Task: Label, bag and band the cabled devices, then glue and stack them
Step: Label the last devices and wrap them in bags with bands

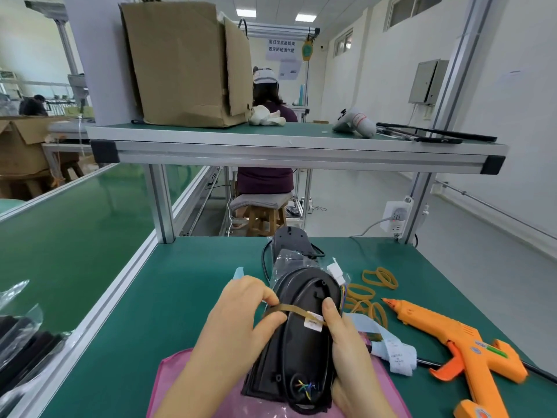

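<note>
The black device sits just over a pink cloth at the bench's near edge, already labelled and bagged. The left hand pinches a rubber band stretched across it, and the right hand grips its other side, so banding looks half done. Spare bands and the glue gun lie to the right; gluing and stacking seem left to do.
</note>
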Demonstrator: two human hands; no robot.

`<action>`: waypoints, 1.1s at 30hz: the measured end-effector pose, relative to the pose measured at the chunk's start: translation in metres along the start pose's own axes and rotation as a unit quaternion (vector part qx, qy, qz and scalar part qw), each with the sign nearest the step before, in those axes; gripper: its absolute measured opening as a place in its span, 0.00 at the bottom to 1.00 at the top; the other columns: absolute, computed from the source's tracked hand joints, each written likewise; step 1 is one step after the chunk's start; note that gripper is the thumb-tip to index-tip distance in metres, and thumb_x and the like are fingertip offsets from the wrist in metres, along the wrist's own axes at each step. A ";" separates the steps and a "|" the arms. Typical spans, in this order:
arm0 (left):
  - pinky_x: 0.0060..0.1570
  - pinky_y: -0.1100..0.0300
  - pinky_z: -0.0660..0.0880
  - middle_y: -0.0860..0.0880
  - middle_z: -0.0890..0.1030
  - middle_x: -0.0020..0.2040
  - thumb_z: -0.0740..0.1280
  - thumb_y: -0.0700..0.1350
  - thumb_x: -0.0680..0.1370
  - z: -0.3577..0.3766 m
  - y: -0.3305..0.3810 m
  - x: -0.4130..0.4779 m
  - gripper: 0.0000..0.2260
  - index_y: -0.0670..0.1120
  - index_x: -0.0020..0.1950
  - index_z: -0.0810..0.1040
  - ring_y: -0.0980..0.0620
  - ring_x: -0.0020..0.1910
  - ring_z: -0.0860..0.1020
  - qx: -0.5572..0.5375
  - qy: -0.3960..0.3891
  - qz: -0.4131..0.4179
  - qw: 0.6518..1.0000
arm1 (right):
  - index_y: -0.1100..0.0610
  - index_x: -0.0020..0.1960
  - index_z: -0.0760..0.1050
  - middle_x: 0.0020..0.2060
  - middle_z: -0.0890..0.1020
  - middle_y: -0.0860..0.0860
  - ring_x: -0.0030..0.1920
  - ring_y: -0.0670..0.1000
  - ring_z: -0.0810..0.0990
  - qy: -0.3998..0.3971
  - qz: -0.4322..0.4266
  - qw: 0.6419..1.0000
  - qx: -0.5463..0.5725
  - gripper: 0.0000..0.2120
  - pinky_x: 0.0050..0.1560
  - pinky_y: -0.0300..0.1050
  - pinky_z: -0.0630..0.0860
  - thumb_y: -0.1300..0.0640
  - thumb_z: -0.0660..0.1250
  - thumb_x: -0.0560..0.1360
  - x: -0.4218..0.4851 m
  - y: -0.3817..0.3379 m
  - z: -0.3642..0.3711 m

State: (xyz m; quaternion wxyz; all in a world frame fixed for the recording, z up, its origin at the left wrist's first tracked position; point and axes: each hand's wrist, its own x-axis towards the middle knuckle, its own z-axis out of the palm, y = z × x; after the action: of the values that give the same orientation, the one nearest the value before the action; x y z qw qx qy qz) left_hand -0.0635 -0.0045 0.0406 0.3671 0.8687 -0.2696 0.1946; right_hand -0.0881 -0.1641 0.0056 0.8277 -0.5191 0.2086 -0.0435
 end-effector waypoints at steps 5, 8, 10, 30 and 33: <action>0.53 0.67 0.65 0.59 0.68 0.48 0.65 0.49 0.79 -0.004 0.009 0.003 0.04 0.51 0.48 0.73 0.59 0.49 0.65 0.075 -0.037 0.056 0.995 | 0.56 0.58 0.74 0.54 0.82 0.56 0.55 0.56 0.82 0.001 -0.043 0.998 -0.056 0.31 0.59 0.59 0.77 0.38 0.70 0.62 0.003 -0.003 0.001; 0.55 0.65 0.64 0.58 0.67 0.47 0.61 0.50 0.81 -0.008 0.007 0.005 0.06 0.52 0.46 0.68 0.57 0.49 0.64 0.104 -0.082 0.072 0.988 | 0.57 0.60 0.74 0.55 0.82 0.57 0.55 0.57 0.81 0.014 -0.044 0.997 -0.067 0.33 0.60 0.61 0.77 0.38 0.70 0.61 0.006 -0.003 -0.002; 0.54 0.62 0.64 0.57 0.67 0.47 0.59 0.50 0.82 -0.005 0.005 0.006 0.07 0.53 0.44 0.66 0.55 0.48 0.64 0.119 -0.120 0.093 0.981 | 0.57 0.60 0.74 0.54 0.82 0.58 0.56 0.58 0.81 0.025 -0.034 0.998 -0.056 0.35 0.59 0.62 0.77 0.37 0.71 0.59 0.009 -0.002 -0.005; 0.40 0.72 0.75 0.58 0.85 0.46 0.74 0.42 0.60 0.038 -0.005 -0.049 0.30 0.46 0.61 0.73 0.63 0.44 0.82 -0.424 -0.023 -0.332 0.842 | 0.66 0.58 0.79 0.50 0.83 0.66 0.52 0.64 0.81 0.006 0.148 0.935 0.324 0.31 0.60 0.64 0.72 0.38 0.59 0.76 -0.015 0.022 0.022; 0.43 0.68 0.77 0.54 0.85 0.50 0.76 0.41 0.59 0.027 -0.009 -0.040 0.31 0.47 0.62 0.73 0.58 0.48 0.83 -0.458 0.010 -0.325 0.828 | 0.62 0.58 0.78 0.42 0.85 0.60 0.46 0.59 0.81 0.063 0.159 0.940 0.294 0.25 0.47 0.57 0.77 0.42 0.66 0.73 -0.024 0.023 0.025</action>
State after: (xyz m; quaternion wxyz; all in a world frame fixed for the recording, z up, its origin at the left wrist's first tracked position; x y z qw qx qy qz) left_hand -0.0853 -0.0061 -0.0037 0.7672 0.6366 -0.0265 -0.0730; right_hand -0.1032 -0.1257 0.0023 0.9249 -0.2090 0.3177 -0.0032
